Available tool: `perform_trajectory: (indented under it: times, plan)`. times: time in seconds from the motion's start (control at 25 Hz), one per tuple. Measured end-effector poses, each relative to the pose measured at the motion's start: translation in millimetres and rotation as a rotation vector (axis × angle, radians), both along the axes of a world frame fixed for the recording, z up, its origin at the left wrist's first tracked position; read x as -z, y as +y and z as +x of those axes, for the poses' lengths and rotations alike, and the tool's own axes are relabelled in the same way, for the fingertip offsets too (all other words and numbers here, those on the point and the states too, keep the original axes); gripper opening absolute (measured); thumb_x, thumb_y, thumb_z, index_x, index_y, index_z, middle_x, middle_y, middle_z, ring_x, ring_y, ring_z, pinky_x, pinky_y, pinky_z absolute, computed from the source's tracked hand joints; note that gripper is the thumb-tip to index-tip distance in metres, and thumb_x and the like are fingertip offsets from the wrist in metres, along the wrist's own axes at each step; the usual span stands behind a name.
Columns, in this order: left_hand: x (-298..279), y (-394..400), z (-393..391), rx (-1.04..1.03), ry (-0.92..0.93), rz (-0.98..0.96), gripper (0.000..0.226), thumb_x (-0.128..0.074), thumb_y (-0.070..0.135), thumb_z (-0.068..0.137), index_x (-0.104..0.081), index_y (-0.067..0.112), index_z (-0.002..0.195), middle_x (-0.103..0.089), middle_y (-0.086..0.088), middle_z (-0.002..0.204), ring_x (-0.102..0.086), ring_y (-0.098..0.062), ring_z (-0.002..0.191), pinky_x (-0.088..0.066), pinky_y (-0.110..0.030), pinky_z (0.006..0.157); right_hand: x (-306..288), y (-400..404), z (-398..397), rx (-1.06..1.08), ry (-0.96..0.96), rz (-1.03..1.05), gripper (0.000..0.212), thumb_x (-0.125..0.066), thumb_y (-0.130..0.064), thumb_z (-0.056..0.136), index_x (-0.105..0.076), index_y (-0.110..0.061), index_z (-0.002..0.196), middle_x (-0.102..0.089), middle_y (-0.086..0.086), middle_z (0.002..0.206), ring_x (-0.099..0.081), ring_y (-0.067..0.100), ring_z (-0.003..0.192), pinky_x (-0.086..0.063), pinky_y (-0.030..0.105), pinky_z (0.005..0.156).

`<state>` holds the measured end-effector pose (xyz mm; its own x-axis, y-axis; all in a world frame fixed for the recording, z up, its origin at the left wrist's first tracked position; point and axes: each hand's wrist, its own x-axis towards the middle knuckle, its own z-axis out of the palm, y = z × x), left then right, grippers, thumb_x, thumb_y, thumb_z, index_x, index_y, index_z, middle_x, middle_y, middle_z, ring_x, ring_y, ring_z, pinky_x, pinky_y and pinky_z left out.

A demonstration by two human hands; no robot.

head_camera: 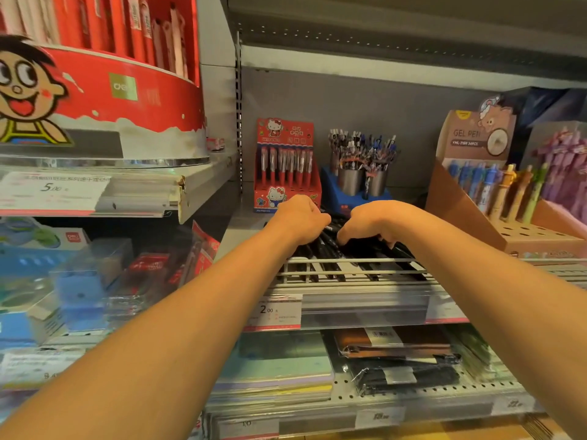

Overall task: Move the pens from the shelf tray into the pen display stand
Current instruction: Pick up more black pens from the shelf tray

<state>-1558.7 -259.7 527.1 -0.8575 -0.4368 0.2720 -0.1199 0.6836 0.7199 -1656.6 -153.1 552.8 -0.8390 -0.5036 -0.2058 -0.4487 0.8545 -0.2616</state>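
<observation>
A heap of loose black pens (349, 265) lies on the middle shelf behind a low wire rail (349, 273). Both hands reach into the heap, knuckles up. My left hand (300, 219) curls its fingers down over pens at the heap's left part. My right hand (374, 222) does the same on the right, fingertips among the pens. Whether either hand has a firm hold is hidden under the palms. Behind stands a red cartoon-cat pen display stand (286, 166) with several red pens upright in its slots.
Two metal cups packed with pens stand on a blue base (360, 182) behind the heap. A brown gel pen display box (482, 185) sits at the right. A big red round display (104, 90) fills the upper left shelf. Notebooks and pouches lie on the shelf below.
</observation>
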Motion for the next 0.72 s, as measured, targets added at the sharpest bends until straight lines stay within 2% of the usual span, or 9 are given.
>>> perform_trajectory:
  times: [0.12, 0.2, 0.24, 0.32, 0.4, 0.52, 0.72]
  plan:
    - [0, -1, -1, 0.009, 0.014, -0.001, 0.017, -0.061, 0.026, 0.097, -0.067, 0.014, 0.087, -0.075, -0.021, 0.102, -0.070, -0.033, 0.097, -0.053, -0.041, 0.092, 3, 10, -5, 0.025, -0.018, -0.101, 0.068, -0.070, -0.036, 0.092, -0.040, -0.009, 0.148, -0.048, 0.015, 0.139, -0.053, 0.035, 0.121, -0.051, 0.045, 0.091]
    - [1, -2, -2, 0.010, 0.017, 0.001, 0.017, -0.061, 0.026, 0.097, -0.067, 0.013, 0.088, -0.075, -0.020, 0.101, -0.070, -0.031, 0.096, -0.053, -0.040, 0.091, 6, 17, -9, 0.040, -0.036, -0.166, 0.057, -0.069, -0.034, 0.094, -0.049, -0.006, 0.139, -0.055, 0.016, 0.124, -0.057, 0.035, 0.112, -0.052, 0.048, 0.098]
    - [2, -2, -3, 0.013, 0.018, 0.002, 0.019, -0.061, 0.026, 0.097, -0.069, 0.011, 0.089, -0.075, -0.019, 0.100, -0.070, -0.030, 0.096, -0.053, -0.040, 0.092, 6, 20, -11, 0.046, -0.038, -0.194, 0.049, -0.067, -0.032, 0.095, -0.052, -0.006, 0.134, -0.058, 0.016, 0.119, -0.061, 0.035, 0.107, -0.054, 0.046, 0.095]
    - [2, -3, -3, 0.013, 0.014, 0.005, 0.025, -0.061, 0.026, 0.097, -0.072, 0.004, 0.095, -0.075, -0.017, 0.100, -0.070, -0.029, 0.095, -0.053, -0.041, 0.093, 8, 25, -13, 0.071, -0.074, -0.270, 0.031, -0.064, -0.026, 0.098, -0.056, -0.004, 0.118, -0.062, 0.016, 0.097, -0.062, 0.027, 0.078, -0.057, 0.035, 0.066]
    - [2, -3, -4, 0.012, 0.006, 0.006, 0.027, -0.061, 0.025, 0.097, -0.072, 0.001, 0.102, -0.075, -0.017, 0.101, -0.071, -0.027, 0.095, -0.054, -0.039, 0.091, 9, 28, -13, 0.101, -0.104, -0.315, 0.014, -0.060, -0.019, 0.100, -0.054, -0.006, 0.104, -0.055, 0.012, 0.078, -0.051, 0.018, 0.058, -0.046, 0.027, 0.047]
    - [2, -3, -3, 0.019, 0.000, -0.004, 0.022, -0.060, 0.025, 0.098, -0.071, 0.006, 0.097, -0.075, -0.016, 0.102, -0.071, -0.026, 0.095, -0.053, -0.035, 0.090, 11, 30, -16, 0.123, -0.096, -0.363, 0.010, -0.053, -0.013, 0.103, -0.051, -0.005, 0.097, -0.052, 0.013, 0.076, -0.048, 0.019, 0.056, -0.043, 0.027, 0.043]
    - [0, -1, -2, 0.022, 0.009, 0.001, 0.017, -0.060, 0.025, 0.099, -0.067, 0.011, 0.093, -0.075, -0.016, 0.103, -0.071, -0.024, 0.093, -0.053, -0.036, 0.091, 9, 39, -27, 0.181, -0.093, -0.483, 0.020, -0.046, -0.007, 0.103, -0.051, -0.001, 0.084, -0.050, 0.015, 0.071, -0.047, 0.023, 0.054, -0.043, 0.031, 0.046]
